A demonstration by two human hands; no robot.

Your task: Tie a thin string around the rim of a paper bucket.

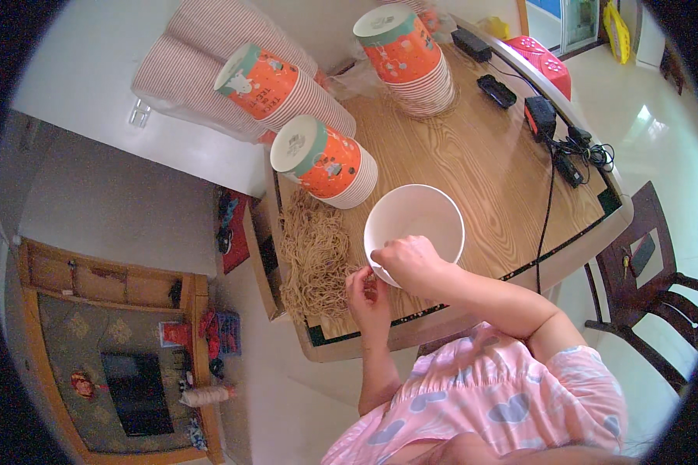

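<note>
A white-lined paper bucket (434, 211) stands upright with its mouth up at the table's near edge. My right hand (412, 262) reaches over its near rim, its fingers closed near the left side of the wall; what they pinch is hidden. Outside the same wall, my left hand (369, 297) has its fingers bent and pressed together against the bucket, their grip too small to make out. Left of the bucket lies a loose heap of tan twisted cords (314, 252). Just behind the cords, a stack of orange and green paper buckets (337, 167) rests upside down.
More bucket stacks stand behind: one tilted (267, 81), one at the back (399, 54), and plastic-wrapped ones (202, 77). Black chargers with cables (570, 147) lie along the right edge of the wooden table (481, 147). A dark chair (644, 248) stands at right, a red stool (539, 62) behind.
</note>
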